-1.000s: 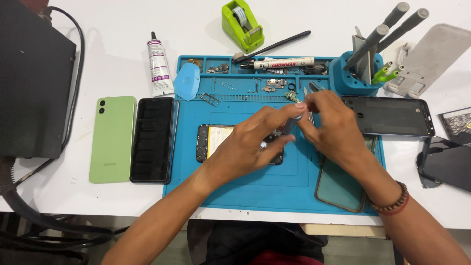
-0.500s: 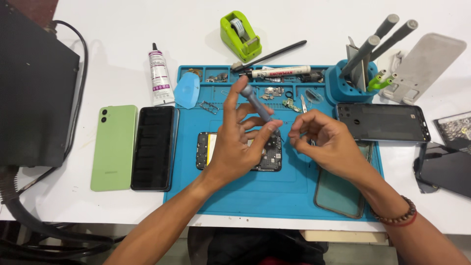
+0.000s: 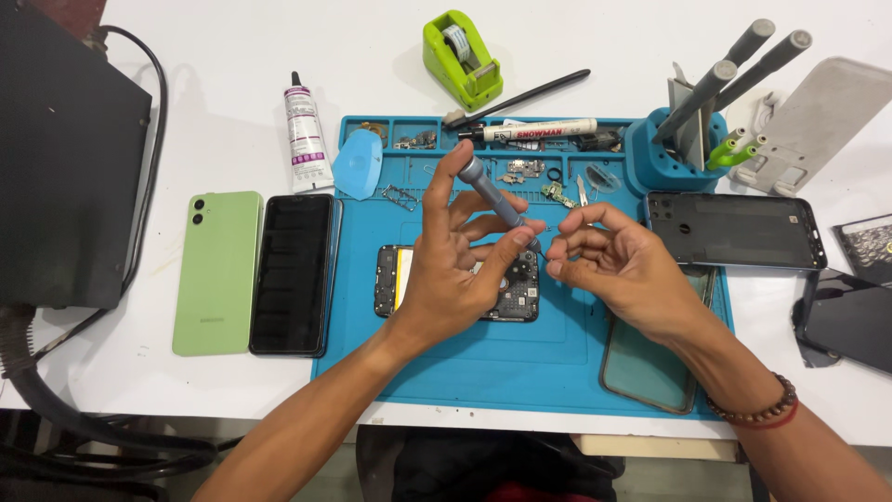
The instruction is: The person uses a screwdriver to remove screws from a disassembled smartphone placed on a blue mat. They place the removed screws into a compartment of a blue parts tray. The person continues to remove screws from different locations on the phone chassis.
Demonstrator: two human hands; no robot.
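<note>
My left hand (image 3: 460, 265) holds a grey precision screwdriver (image 3: 491, 195), its handle tilted up to the left and its tip pointing down toward my right fingers. My right hand (image 3: 618, 265) pinches something tiny at the screwdriver tip; I cannot tell what it is. Both hands hover above an opened phone body (image 3: 514, 297) with its circuit board exposed, lying on the blue repair mat (image 3: 483, 367). A dark phone back frame (image 3: 734, 231) lies on the mat's right edge.
A green phone back cover (image 3: 218, 271) and a black screen (image 3: 291, 274) lie left of the mat. A glue tube (image 3: 303, 139), blue pick (image 3: 358, 163), green tape dispenser (image 3: 462, 58), marker (image 3: 539, 130), tool holder (image 3: 662, 153) and a glass panel (image 3: 650, 372) surround the hands. A black box (image 3: 65, 158) stands far left.
My hands lifted apart from the mat's tray area; the left hand raised the screwdriver and swung it upright, and the right hand moved its pinched fingers to the tip.
</note>
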